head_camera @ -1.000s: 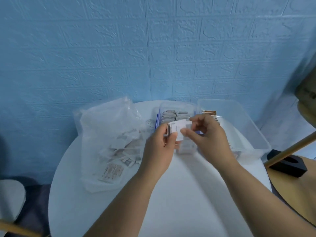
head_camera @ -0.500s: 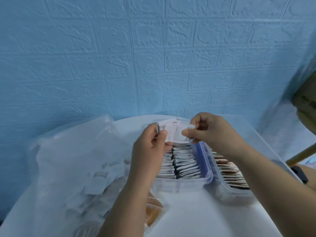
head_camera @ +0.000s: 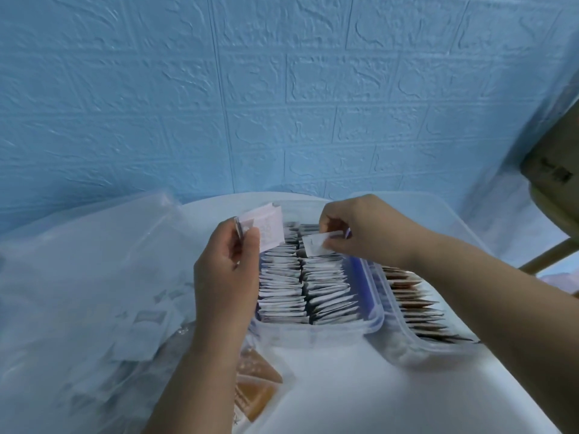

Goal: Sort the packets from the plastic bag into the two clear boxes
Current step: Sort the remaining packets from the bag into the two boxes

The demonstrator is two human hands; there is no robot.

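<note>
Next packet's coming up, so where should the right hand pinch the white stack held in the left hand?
Pinch the white stack at its upper right corner, coming from the right. That corner stands clear above the left hand, whose thumb and fingers grip the lower left part.

I count two clear boxes: blue-trimmed box (head_camera: 313,335), two rows of white packets (head_camera: 282,296); larger box (head_camera: 432,350), one row of brown packets (head_camera: 413,308). One plastic bag (head_camera: 78,277), one stack (head_camera: 269,228), one single packet (head_camera: 316,247).
</note>
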